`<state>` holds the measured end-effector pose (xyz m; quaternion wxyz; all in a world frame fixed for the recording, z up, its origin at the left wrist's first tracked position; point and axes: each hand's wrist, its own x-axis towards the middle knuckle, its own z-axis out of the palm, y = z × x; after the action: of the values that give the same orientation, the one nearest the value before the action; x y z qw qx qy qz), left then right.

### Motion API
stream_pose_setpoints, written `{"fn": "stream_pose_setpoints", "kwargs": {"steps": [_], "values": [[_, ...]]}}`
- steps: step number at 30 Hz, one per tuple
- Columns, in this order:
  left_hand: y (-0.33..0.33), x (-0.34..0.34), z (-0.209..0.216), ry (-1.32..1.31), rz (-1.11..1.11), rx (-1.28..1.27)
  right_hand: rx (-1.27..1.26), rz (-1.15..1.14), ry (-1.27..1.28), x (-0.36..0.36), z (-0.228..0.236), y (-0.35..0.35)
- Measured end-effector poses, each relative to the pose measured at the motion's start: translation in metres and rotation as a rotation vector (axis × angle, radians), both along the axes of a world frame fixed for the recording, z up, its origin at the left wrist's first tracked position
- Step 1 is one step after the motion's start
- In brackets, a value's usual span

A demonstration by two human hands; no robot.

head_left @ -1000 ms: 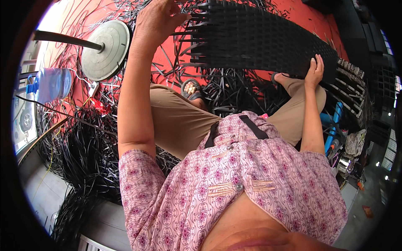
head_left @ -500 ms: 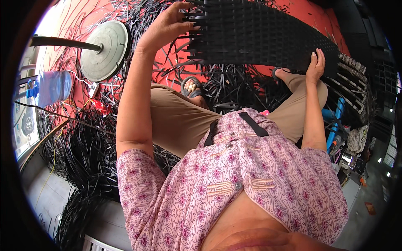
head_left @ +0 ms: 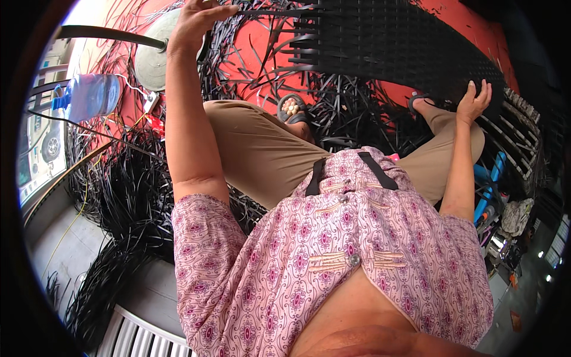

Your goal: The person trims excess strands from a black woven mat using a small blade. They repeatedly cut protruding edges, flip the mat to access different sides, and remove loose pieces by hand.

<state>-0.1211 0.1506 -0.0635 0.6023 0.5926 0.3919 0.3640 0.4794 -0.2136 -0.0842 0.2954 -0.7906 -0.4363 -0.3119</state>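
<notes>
A black woven panel [head_left: 380, 44] of flat strips spans the area above my knees, its left end fringed with loose strip ends. My left hand [head_left: 199, 21], raised at the upper left, pinches one black strip [head_left: 276, 12] and stretches it out leftward from the panel's far side. At the panel's right end, my right hand [head_left: 474, 102] lies against the near edge above my knee, fingers extended and slightly apart. The panel's far edge runs out of the picture.
Loose black strips [head_left: 351, 113] litter the red floor [head_left: 256, 50] between my feet. A thick bundle of strips [head_left: 131, 202] hangs at left, near a clear plastic bottle [head_left: 95, 98]. Behind my left hand stands a round grey base [head_left: 154, 62] with a pole. Blue tubes [head_left: 491, 187] lie at right.
My left hand has moved left and away from the panel's fringed end, drawing a strip out taut. My right hand stays at the panel's right end. The whole view has shifted slightly.
</notes>
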Motion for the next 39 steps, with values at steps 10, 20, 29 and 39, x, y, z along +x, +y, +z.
{"fn": "stream_pose_setpoints", "kwargs": {"steps": [10, 20, 29, 39], "values": [[0.020, -0.134, -0.041, 0.965, 0.087, 0.709, -0.014, 0.004, 0.126, 0.012, 0.004, 0.015], [0.038, -0.147, -0.159, 1.236, 0.294, 0.334, -0.055, 0.073, 0.100, 0.011, 0.006, 0.016], [-0.018, 0.021, -0.338, 0.786, 0.056, 0.041, -0.239, 0.019, 0.223, 0.034, 0.025, 0.052], [0.022, 0.119, -0.385, 0.039, -0.286, -0.636, -0.139, 0.020, 0.549, 0.017, 0.035, 0.088]]}}
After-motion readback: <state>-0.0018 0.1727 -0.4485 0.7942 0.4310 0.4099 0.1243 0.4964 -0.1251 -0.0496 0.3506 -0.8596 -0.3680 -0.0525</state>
